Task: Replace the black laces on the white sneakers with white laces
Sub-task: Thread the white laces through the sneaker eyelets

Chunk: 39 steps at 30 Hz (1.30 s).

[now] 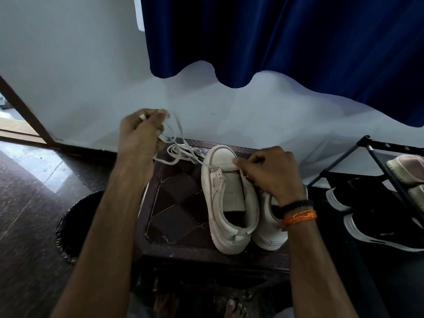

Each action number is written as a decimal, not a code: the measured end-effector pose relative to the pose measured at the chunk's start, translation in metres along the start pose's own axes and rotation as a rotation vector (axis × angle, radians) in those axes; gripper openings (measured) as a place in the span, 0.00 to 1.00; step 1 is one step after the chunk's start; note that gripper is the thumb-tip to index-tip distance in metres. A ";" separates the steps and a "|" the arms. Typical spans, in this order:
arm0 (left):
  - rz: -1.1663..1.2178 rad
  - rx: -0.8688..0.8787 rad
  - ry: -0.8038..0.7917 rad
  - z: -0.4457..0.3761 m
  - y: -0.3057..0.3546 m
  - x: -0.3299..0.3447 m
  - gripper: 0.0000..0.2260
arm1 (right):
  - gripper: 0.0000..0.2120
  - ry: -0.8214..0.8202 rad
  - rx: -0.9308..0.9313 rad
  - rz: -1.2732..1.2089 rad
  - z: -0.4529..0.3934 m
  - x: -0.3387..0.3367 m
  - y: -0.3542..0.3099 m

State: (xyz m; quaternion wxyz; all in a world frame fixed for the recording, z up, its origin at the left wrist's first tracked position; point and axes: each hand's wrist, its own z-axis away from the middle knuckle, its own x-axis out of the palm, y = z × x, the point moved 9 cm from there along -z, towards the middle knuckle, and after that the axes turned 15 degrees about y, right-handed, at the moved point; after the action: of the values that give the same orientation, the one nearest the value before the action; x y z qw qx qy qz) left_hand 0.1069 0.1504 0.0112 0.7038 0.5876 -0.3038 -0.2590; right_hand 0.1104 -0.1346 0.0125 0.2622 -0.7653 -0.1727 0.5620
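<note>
Two white sneakers stand side by side on a dark stool [179, 214], toes pointing away from me. The left sneaker [229, 203] shows an open tongue with no lace across most eyelets. My right hand [268, 173] pinches the white lace at that sneaker's front eyelets and hides much of the right sneaker [270, 237]. My left hand [140, 136] is raised to the left and grips the white lace [181, 152], which loops loosely down onto the stool behind the toe. No black lace is in view.
A black shoe rack [376, 161] at the right holds dark shoes [378, 226] and a pale one. A round black bin [75, 226] sits on the floor left of the stool. A blue curtain [286, 42] hangs on the wall behind. My bare feet show below.
</note>
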 end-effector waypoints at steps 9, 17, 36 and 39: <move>-0.179 0.164 -0.249 0.033 0.018 0.035 0.05 | 0.05 0.000 0.066 -0.217 0.004 -0.016 0.003; 0.262 -0.023 -0.423 0.047 0.031 0.042 0.10 | 0.05 -0.042 -0.261 0.031 0.001 0.013 -0.037; -0.077 -0.075 -0.279 0.027 -0.009 0.029 0.07 | 0.06 -0.131 -0.362 0.099 -0.008 0.054 -0.074; -0.336 0.003 -0.276 0.019 -0.034 0.032 0.06 | 0.06 -0.069 -0.316 0.001 -0.012 0.046 -0.071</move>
State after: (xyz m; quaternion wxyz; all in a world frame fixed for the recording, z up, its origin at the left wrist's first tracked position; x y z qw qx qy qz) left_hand 0.1148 0.1087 -0.0161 0.6015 0.5901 -0.2956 -0.4502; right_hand 0.1381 -0.0538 0.0222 0.1319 -0.7775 -0.2674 0.5537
